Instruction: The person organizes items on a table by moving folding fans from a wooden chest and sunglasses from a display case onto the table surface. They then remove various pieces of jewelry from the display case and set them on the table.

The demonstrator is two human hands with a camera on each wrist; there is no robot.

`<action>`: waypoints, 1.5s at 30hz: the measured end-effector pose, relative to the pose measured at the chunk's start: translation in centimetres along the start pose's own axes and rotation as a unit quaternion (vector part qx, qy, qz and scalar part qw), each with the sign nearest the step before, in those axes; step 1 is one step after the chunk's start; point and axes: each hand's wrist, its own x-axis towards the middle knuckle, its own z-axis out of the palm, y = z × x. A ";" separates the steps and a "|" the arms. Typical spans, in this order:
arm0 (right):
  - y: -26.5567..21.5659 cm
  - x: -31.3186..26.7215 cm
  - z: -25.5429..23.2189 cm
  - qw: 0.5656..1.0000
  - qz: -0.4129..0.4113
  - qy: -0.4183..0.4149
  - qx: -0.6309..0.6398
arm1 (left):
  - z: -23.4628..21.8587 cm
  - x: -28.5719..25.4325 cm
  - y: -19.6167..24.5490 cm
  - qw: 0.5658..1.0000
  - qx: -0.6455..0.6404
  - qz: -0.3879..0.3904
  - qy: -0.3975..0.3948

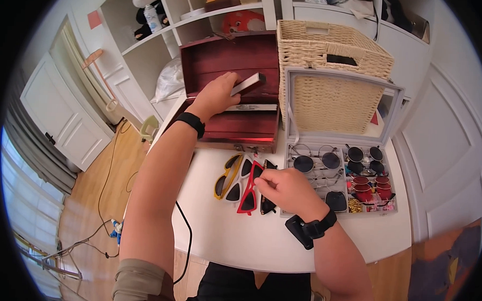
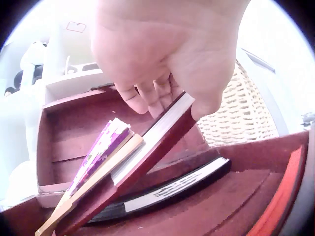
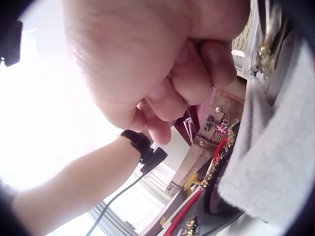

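My left hand (image 1: 216,94) grips a dark red folded fan (image 2: 152,140) with white pleats, tilted over the open dark red wooden box (image 1: 204,59). A purple-and-white folded fan (image 2: 101,152) with pale wooden sticks leans across the held one. Beneath them lies a black fan (image 2: 177,189) with a white edge, inside the box. My right hand (image 1: 290,186) hovers at a row of sunglasses, fingers curled in toward the palm and nothing visible in them. The row has yellow (image 1: 232,177), white (image 1: 239,183), red (image 1: 253,184) and dark patterned (image 1: 268,205) pairs.
An open grey case (image 1: 289,102) with a clear lid stands at the right, holding several round-lensed glasses. Behind it is a woven basket (image 1: 335,42). White shelves (image 1: 165,26) rise at the back. A black cable (image 1: 189,231) hangs past the white table's (image 1: 227,235) front edge.
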 end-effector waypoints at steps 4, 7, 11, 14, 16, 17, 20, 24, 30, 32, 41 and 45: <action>0.0 0.0 0.0 1.000 0.009 -0.001 0.002 | -3.2 -0.5 1.2 0.988 -0.106 -0.052 0.101; -0.4 -0.1 -0.1 1.000 0.011 -0.001 0.000 | -4.9 -0.7 1.4 0.976 -0.121 -0.037 0.177; -0.1 -0.1 0.0 1.000 0.020 -0.004 0.010 | -9.0 -1.5 2.4 0.941 -0.246 -0.073 0.220; -0.3 -0.1 0.0 1.000 0.026 -0.002 0.015 | -12.7 -2.8 3.2 0.882 -0.346 0.012 0.320; -0.5 -0.1 -0.1 0.999 0.026 -0.008 0.018 | -15.8 -4.7 3.3 0.857 -0.384 0.089 0.331; -0.4 -0.1 0.0 0.999 0.025 -0.003 0.020 | -17.5 -6.2 3.8 0.855 -0.400 0.084 0.318; -0.1 0.0 0.3 0.999 0.015 -0.001 0.032 | -20.9 -11.1 6.9 0.862 -0.405 0.013 0.303; 0.2 -0.1 0.2 0.999 0.015 0.000 0.033 | -20.9 -17.5 6.4 0.918 -0.353 -0.138 0.115; 0.8 0.0 0.7 0.998 0.023 0.001 0.053 | -12.3 -23.4 7.0 0.949 -0.158 -0.245 -0.118; 0.7 0.0 0.6 0.998 0.023 -0.002 0.050 | -10.5 -23.7 6.9 0.937 -0.115 -0.278 -0.179; 0.7 0.0 0.5 0.999 0.014 0.003 0.051 | -5.0 -22.9 3.5 0.937 -0.011 -0.273 -0.219; 0.4 0.1 0.4 0.998 0.023 -0.006 0.050 | -4.5 -22.5 3.0 0.939 0.000 -0.256 -0.229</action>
